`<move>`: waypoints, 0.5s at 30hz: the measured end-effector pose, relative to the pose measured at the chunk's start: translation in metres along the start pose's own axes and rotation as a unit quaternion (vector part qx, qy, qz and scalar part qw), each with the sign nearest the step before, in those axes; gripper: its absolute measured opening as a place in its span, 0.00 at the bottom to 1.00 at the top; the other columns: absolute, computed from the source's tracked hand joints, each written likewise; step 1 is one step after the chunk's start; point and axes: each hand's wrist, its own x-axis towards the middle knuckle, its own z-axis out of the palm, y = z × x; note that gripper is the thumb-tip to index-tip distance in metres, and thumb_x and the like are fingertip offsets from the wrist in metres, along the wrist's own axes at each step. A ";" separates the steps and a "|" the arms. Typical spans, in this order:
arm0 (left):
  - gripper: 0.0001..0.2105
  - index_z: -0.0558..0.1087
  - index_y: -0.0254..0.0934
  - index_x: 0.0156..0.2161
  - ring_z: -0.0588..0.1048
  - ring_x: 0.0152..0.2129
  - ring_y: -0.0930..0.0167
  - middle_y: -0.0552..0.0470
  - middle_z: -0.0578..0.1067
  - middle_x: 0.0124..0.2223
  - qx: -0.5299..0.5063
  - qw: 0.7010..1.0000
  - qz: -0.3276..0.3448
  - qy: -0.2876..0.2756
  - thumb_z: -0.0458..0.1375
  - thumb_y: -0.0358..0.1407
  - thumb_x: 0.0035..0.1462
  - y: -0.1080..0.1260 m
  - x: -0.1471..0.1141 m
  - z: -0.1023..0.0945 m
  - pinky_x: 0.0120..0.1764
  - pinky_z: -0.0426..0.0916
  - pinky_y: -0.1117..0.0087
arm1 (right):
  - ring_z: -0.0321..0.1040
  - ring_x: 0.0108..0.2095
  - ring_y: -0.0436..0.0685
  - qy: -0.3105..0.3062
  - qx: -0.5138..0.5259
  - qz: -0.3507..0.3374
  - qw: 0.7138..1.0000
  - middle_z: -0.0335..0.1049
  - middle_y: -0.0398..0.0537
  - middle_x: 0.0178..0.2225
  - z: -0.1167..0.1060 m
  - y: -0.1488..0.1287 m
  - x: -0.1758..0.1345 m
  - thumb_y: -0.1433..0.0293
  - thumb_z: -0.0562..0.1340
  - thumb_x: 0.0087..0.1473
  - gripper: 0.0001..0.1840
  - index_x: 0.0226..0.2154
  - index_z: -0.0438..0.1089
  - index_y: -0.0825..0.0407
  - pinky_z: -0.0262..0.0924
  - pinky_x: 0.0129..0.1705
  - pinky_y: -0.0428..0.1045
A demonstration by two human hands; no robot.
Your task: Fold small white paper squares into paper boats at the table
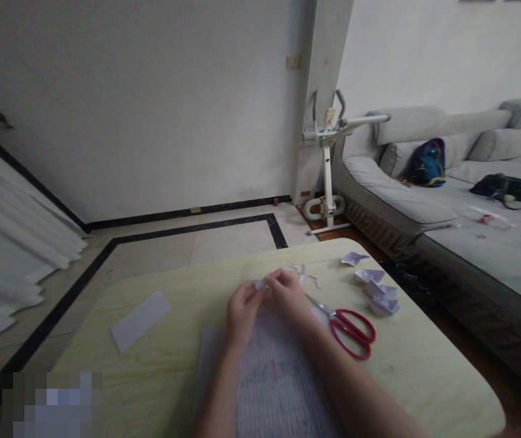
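Note:
Both my hands meet above the far middle of the wooden table, over a sheet of paper with faint lines and marks (273,377). My left hand (243,307) and my right hand (286,295) pinch a small piece of white paper (261,284) between their fingertips; most of it is hidden by the fingers. Thin paper strips (315,280) lie just beyond my right hand. Scissors with red handles (354,331) rest to the right of my right wrist, their blades pointing toward the hands.
Several folded paper pieces (381,292) sit along the right side of the table (433,377). At the left lies a white paper rectangle (140,321). Past the table stand a white exercise machine (328,176) and a grey sofa (401,201) with a blue backpack (428,163).

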 end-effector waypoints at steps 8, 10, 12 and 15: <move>0.13 0.74 0.32 0.35 0.76 0.29 0.69 0.48 0.78 0.32 0.048 0.998 0.007 0.045 0.59 0.42 0.49 0.003 0.000 -0.004 0.32 0.69 0.73 | 0.61 0.24 0.50 -0.055 -0.050 0.007 0.997 0.65 0.42 0.21 0.001 -0.001 -0.001 0.66 0.60 0.47 0.09 0.22 0.67 0.54 0.57 0.26 0.43; 0.14 0.74 0.32 0.36 0.76 0.29 0.69 0.48 0.78 0.32 0.052 0.998 0.006 0.037 0.59 0.42 0.50 0.003 0.000 -0.004 0.32 0.69 0.72 | 0.60 0.23 0.49 -0.046 -0.046 0.008 0.998 0.65 0.41 0.20 0.000 -0.001 -0.001 0.65 0.60 0.47 0.10 0.21 0.66 0.54 0.56 0.25 0.43; 0.15 0.74 0.32 0.38 0.77 0.31 0.68 0.46 0.78 0.35 0.040 0.999 0.003 0.019 0.60 0.41 0.49 0.002 -0.001 -0.002 0.34 0.70 0.71 | 0.60 0.23 0.49 -0.032 -0.031 0.012 0.999 0.63 0.40 0.19 -0.002 -0.001 0.000 0.65 0.60 0.46 0.10 0.20 0.65 0.53 0.55 0.25 0.43; 0.16 0.73 0.32 0.41 0.77 0.34 0.67 0.46 0.78 0.38 0.021 1.000 -0.002 -0.012 0.61 0.40 0.48 -0.001 -0.001 0.000 0.37 0.70 0.70 | 0.58 0.22 0.49 -0.018 -0.012 0.011 1.000 0.62 0.40 0.19 -0.004 0.002 0.002 0.65 0.61 0.46 0.11 0.19 0.63 0.53 0.55 0.25 0.43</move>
